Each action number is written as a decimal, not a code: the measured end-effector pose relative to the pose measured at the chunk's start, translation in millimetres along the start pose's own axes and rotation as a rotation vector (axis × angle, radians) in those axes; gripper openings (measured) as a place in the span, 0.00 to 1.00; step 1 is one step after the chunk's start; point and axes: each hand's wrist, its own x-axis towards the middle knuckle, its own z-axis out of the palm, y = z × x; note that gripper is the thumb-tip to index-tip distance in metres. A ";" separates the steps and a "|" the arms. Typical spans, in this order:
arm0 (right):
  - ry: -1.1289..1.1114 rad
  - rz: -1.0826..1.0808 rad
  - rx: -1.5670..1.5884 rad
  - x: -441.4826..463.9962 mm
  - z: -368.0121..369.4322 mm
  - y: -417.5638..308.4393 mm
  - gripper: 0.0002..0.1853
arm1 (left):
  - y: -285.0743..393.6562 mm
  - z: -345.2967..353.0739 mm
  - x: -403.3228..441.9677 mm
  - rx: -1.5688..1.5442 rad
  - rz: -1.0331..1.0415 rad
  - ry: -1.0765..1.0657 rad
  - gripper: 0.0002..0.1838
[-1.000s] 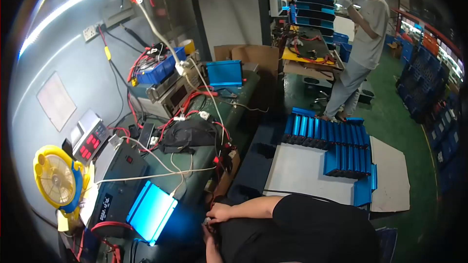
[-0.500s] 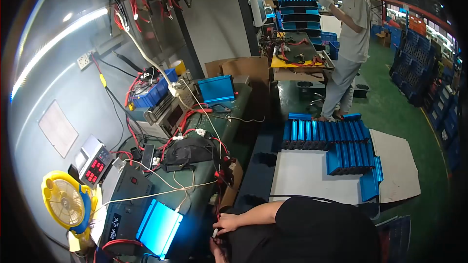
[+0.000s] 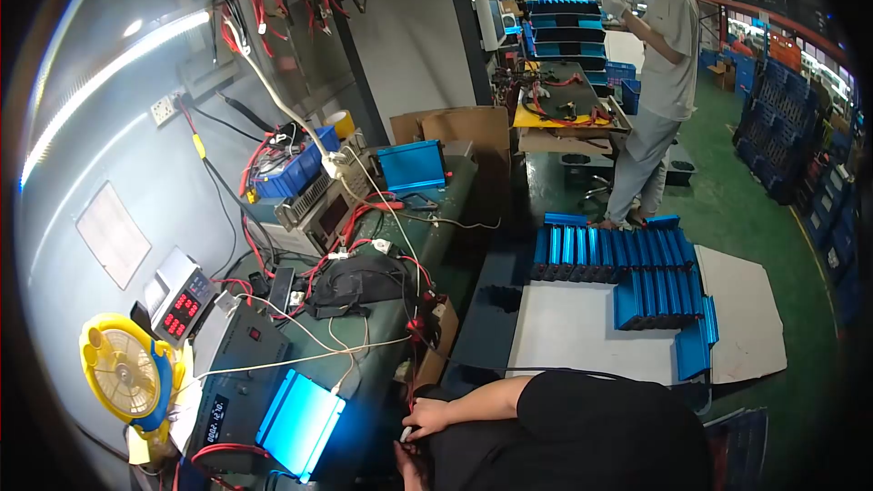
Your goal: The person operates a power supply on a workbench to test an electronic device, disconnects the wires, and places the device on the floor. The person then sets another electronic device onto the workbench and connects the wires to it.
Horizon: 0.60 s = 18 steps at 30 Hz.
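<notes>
My right hand (image 3: 426, 418) is at the lower middle, beside the bench edge, with its fingers closed round a small white connector (image 3: 406, 435). A thin red wire runs upward from near those fingers. Just below is my left hand (image 3: 411, 465), dim and partly cut off by the frame; its fingers do not show clearly. Left of both hands, a bright blue metal case (image 3: 302, 423) lies tilted on the green bench (image 3: 377, 359), with a white cable at its upper corner.
A yellow fan (image 3: 123, 371), a red-digit meter (image 3: 182, 309) and a black bag (image 3: 359, 284) are left. A second blue case (image 3: 411, 166) stands farther back. Rows of blue cases (image 3: 655, 295) stand on a white board (image 3: 573, 327). A person (image 3: 659, 82) stands beyond.
The view has swung, moving the bench and hands lower and slightly right in the picture. Both hands remain close together, the white connector still at the right fingers.
</notes>
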 end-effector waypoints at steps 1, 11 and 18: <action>-0.006 0.007 0.000 0.2 -0.6 -0.2 0.26 | 0.4 5.2 -0.5 -0.012 0.013 0.008 0.19; 0.040 -0.022 0.011 0.5 7.3 2.9 0.24 | 9.1 0.4 -6.0 -0.196 -0.189 0.051 0.19; 0.136 -0.024 0.036 1.9 12.8 3.1 0.25 | -15.4 -20.0 19.9 0.150 -0.118 0.139 0.18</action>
